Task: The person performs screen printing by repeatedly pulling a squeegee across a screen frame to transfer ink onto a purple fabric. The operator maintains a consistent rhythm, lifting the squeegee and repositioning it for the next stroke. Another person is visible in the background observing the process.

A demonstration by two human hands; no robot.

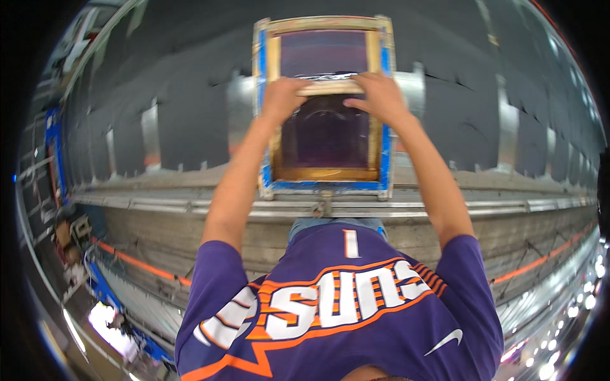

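Observation:
A screen-printing frame [323,24] of pale wood, with blue tape along its sides, lies on the dark table in front of me. Across the middle of its dark purple mesh [327,143] stands a squeegee [332,87] with a light wooden handle. My left hand [283,100] is closed round the handle's left end. At the right end my right hand [382,98] grips it too, its thumb reaching in over the mesh. Dark, shiny ink [324,77] shows just beyond the squeegee. Whatever lies beneath the screen is hidden.
The long dark table [197,108] stretches away on both sides, with silvery metal strips [150,133] across it. A metal rail [171,204] runs along its near edge, and an orange bar [140,261] lies lower left. Bluish equipment [54,152] stands at far left.

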